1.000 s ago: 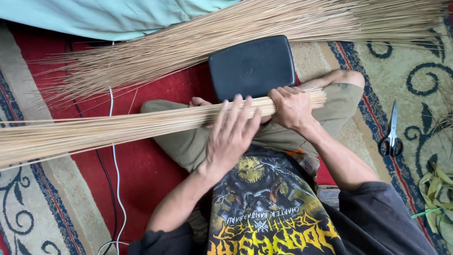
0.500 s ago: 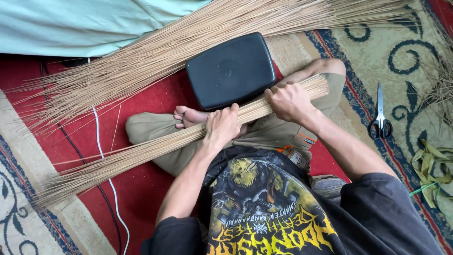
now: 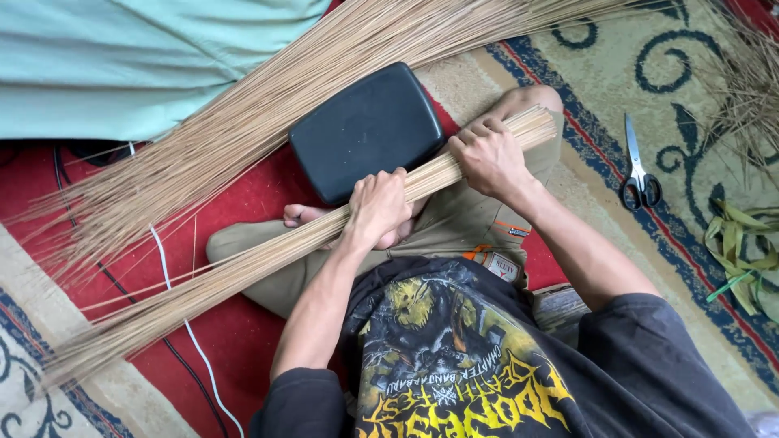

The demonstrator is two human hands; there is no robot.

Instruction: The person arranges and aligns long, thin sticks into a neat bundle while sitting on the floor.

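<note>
Plainly, long tan stick bundle (image 3: 268, 255), tightly packed, slanted.

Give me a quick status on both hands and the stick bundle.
Left hand and right hand both clamped on stick bundle. Bundle slanted across lap. Black tray just behind; nothing blocking.

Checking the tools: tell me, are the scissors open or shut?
Shut: the scissors lie flat on the carpet, blades together in one point, handles side by side.

We see the left hand (image 3: 379, 207) and right hand (image 3: 489, 158) both gripping a bundle of thin tan sticks (image 3: 243, 264) across the lap, beside a black tray (image 3: 365, 130), scissors (image 3: 639, 166) well apart on the carpet (image 3: 690, 105).
</note>
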